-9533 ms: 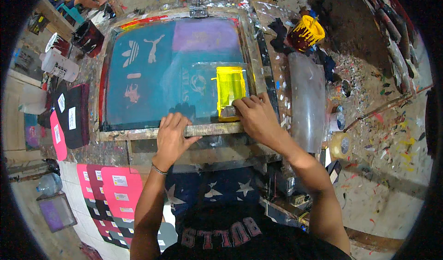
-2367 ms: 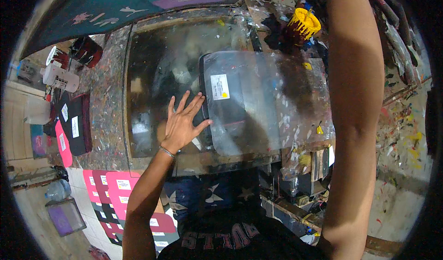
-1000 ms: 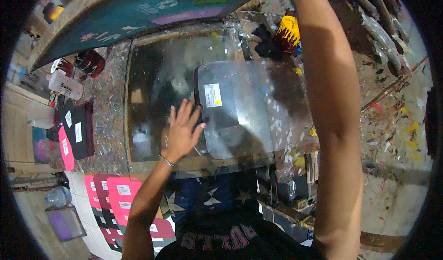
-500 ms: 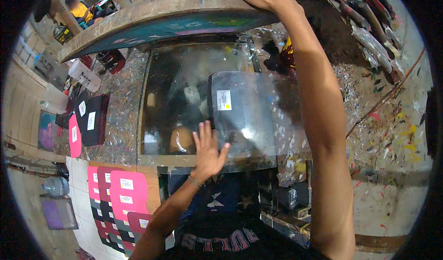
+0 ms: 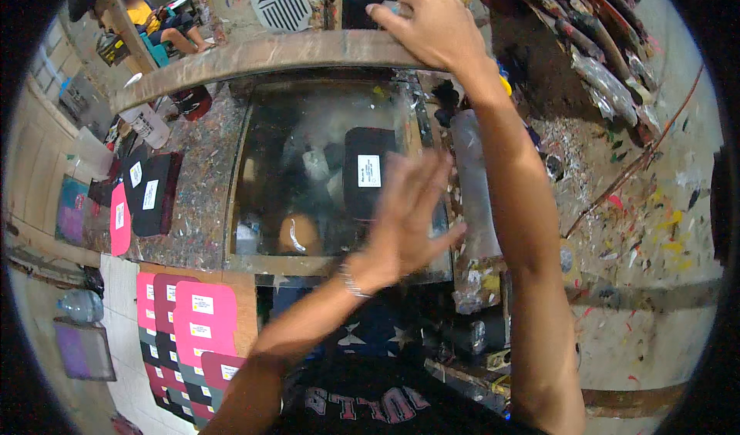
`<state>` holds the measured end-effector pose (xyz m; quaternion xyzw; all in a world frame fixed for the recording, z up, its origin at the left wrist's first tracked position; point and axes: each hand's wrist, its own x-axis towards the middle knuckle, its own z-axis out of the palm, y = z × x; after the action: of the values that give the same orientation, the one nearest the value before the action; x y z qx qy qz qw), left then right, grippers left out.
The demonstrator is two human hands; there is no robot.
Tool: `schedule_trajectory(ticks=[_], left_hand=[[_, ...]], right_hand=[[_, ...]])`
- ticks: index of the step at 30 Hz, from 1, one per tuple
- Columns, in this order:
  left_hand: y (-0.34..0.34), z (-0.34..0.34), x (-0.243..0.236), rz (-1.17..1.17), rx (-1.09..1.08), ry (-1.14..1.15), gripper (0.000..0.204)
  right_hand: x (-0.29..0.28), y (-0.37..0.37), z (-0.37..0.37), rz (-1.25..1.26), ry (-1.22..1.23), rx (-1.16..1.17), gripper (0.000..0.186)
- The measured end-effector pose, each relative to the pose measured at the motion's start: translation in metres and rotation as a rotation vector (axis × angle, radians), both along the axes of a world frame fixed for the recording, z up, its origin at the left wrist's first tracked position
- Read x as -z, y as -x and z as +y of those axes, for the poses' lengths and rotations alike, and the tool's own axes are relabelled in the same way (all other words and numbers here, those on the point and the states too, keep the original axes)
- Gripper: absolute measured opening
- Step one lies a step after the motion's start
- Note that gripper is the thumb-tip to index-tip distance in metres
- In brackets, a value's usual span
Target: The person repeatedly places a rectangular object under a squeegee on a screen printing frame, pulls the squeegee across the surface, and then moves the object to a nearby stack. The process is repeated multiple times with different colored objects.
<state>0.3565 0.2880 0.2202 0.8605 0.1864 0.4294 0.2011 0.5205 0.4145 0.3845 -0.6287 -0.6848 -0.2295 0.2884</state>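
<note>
One white jug point(image 5: 149, 129), one dark bucket point(image 5: 192, 102), contents unseen | left grip point(image 5: 408, 223) splayed, empty | right grip point(image 5: 434, 28) curled round pale piece point(image 5: 395, 8)

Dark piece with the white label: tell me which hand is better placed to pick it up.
Probably the left hand: open, though blurred, and overlapping the right edge of the dark piece in this view. The right hand is farther off, up at the wooden frame.

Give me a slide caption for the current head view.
Right hand at the raised wooden frame, blurred left hand near a white-labelled dark piece on the glossy work surface.
</note>
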Motion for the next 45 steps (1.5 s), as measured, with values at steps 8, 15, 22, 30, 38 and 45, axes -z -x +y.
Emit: schedule_trajectory(ticks=[8,15,22,30,38,45], left_hand=[[0.145,0.083,0.007,0.582,-0.299,-0.041,0.055],[0.144,0.073,0.113,0.545,-0.279,0.059,0.050],[0.147,0.079,0.115,0.519,-0.263,0.134,0.052],[0.148,0.080,0.118,0.433,-0.250,0.207,0.049],[0.150,0.085,0.113,0.457,-0.221,0.242,0.048],[0.152,0.087,0.115,0.483,-0.217,0.239,0.048]], right_hand=[[0.199,0.047,-0.123,0.009,0.103,-0.104,0.057],[0.276,0.059,-0.187,0.145,0.430,-0.165,0.068],[0.256,0.058,-0.176,0.179,0.536,-0.162,0.065],[0.253,0.055,-0.167,0.142,0.520,-0.145,0.056],[0.247,0.052,-0.166,0.225,0.551,-0.174,0.057],[0.245,0.053,-0.162,0.134,0.543,-0.170,0.056]])
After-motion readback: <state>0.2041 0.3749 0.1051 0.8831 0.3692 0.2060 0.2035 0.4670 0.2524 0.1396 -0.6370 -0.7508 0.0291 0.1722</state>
